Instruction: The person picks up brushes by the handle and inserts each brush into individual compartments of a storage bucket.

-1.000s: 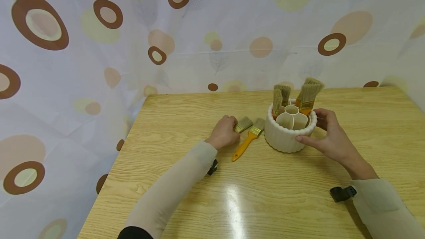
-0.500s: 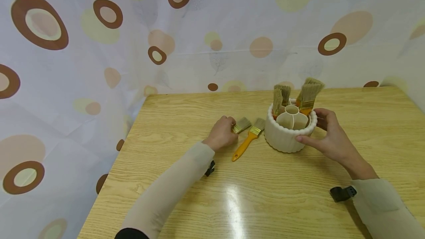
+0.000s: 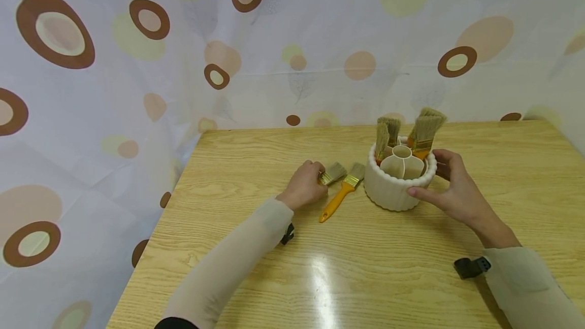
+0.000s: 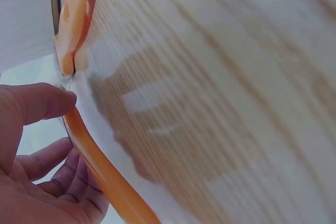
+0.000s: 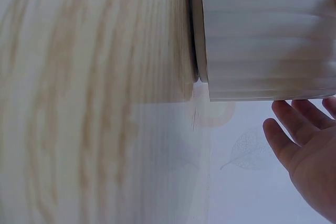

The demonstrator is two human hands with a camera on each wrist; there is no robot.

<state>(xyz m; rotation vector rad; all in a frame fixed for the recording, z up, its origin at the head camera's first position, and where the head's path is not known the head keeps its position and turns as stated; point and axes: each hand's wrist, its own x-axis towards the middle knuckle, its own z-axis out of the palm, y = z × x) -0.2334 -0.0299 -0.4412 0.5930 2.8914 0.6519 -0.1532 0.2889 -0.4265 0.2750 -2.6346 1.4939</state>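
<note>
My left hand (image 3: 303, 187) pinches a flat paintbrush (image 3: 333, 172) low over the table; its bristles point right. In the left wrist view, thumb and fingers are on its orange handle (image 4: 113, 182). Just right of it a second paintbrush (image 3: 335, 202) lies on the wood, bristles away from me. My right hand (image 3: 457, 194) holds the right side of a round, cream, ribbed brush holder (image 3: 388, 192), thumb at the front and fingers behind. Several paintbrushes (image 3: 425, 133) stand bristles-up in its rear compartments. In the right wrist view, fingertips touch the holder's wall (image 5: 262, 35).
The wood-grain table (image 3: 365, 268) reaches back to a patterned cloth (image 3: 292, 39) hanging behind it and along its left side. The holder's front compartments (image 3: 402, 166) and round centre tube show no brushes.
My left hand and the paintbrush in it have shifted slightly left and toward me over the second. The right hand, the holder and the lying brush stay in place.
</note>
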